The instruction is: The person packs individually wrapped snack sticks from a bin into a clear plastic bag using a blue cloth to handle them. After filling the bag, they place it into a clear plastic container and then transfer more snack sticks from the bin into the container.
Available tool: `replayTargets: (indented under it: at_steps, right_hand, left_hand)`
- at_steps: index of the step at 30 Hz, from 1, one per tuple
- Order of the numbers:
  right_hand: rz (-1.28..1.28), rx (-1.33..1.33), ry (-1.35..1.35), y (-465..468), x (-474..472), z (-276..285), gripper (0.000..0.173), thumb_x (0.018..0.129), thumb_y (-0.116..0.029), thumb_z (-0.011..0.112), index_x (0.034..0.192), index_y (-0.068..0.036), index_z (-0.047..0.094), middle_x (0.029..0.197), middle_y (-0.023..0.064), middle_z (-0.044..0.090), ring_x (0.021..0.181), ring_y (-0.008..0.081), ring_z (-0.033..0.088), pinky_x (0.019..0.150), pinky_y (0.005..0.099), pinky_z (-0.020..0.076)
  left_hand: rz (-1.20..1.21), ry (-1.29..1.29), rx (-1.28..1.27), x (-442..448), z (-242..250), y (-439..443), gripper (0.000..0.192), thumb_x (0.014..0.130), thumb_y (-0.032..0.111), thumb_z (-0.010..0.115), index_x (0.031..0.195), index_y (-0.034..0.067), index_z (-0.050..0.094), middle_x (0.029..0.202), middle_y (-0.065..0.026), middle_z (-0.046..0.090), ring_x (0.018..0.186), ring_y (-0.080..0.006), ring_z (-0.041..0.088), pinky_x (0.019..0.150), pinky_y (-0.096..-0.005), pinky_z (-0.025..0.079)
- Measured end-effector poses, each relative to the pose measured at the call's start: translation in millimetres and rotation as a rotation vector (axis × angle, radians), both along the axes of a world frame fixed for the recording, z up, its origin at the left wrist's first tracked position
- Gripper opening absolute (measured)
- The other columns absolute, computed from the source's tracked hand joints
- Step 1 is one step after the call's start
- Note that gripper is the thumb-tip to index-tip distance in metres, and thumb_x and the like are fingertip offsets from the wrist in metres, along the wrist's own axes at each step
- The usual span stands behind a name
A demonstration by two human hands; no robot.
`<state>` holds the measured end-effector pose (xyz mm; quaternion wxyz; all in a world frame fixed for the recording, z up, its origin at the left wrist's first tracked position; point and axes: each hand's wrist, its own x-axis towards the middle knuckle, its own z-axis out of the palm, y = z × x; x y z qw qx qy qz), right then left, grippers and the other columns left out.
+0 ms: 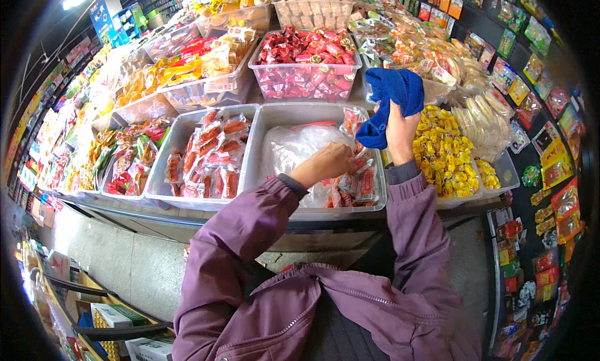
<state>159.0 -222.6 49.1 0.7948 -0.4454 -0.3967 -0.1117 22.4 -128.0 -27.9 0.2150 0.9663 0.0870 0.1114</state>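
My right hand (pixel 401 130) is raised over the right edge of a clear plastic bin, gripping a crumpled blue cloth (pixel 408 91). Inside that bin (pixel 276 111), my left hand (pixel 327 163) is curled, its knuckles up and its fingertips hidden beside small wrapped snack packs (pixel 368 183). Whether it holds one of them, I cannot tell. A crinkled clear plastic bag (pixel 293 147) lies over the left and middle of the same bin, under and behind my left hand. The packs are gathered along the bin's right side.
To the left stands a bin of sealed reddish snack packs (pixel 220 157). Yellow-wrapped candies (pixel 443 150) fill one at the right. Behind is a bin of red-wrapped candies (pixel 307 56). The display's front edge (pixel 262 224) runs before me; hanging packets (pixel 565 201) line the right wall.
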Motion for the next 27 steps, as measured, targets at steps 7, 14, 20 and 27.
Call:
replayTargets:
  at_steps: [7,14,20,27]
  right_hand:
    - [-0.07,-0.266,-0.171,13,78,-7,0.024,0.078,-0.004,0.062,0.101,0.002,0.066,0.093,0.0148,0.071,0.086,0.0221,0.069,0.076,0.0342,0.0518]
    - [-0.2,-0.138,-0.369,22,67,-16,0.017,0.078,-0.008,0.063,0.093,-0.001,0.066,0.088,0.018,0.07,0.084,0.0324,0.069,0.073,0.0381,0.0525]
    - [-0.172,-0.251,-0.409,18,67,-23,0.023,0.075,-0.011,0.065,0.097,-0.004,0.067,0.086,0.0194,0.068,0.082,0.0397,0.066,0.072,0.043,0.0517]
    - [-0.088,-0.324,-0.403,22,63,-26,0.02,0.077,-0.012,0.065,0.096,-0.004,0.066,0.087,0.0209,0.067,0.084,0.0414,0.064,0.071,0.0431,0.0514]
  left_hand:
    - [0.129,-0.018,0.004,20,1,-22,0.044,0.074,0.04,0.075,0.093,0.001,0.064,0.095,-0.0211,0.066,0.092,-0.0372,0.064,0.079,-0.0475,0.049]
    - [0.335,-0.147,0.102,36,11,68,0.018,0.087,0.018,0.058,0.096,0.014,0.072,0.088,-0.0164,0.068,0.08,-0.0332,0.067,0.071,-0.0424,0.054]
    - [0.371,0.02,0.361,64,-11,103,0.012,0.082,0.011,0.058,0.083,0.01,0.07,0.081,-0.0156,0.069,0.078,-0.037,0.067,0.069,-0.0462,0.054]
    - [0.292,-0.045,0.491,63,-27,95,0.015,0.082,0.013,0.057,0.087,0.016,0.071,0.084,-0.0144,0.068,0.079,-0.0355,0.067,0.067,-0.046,0.054]
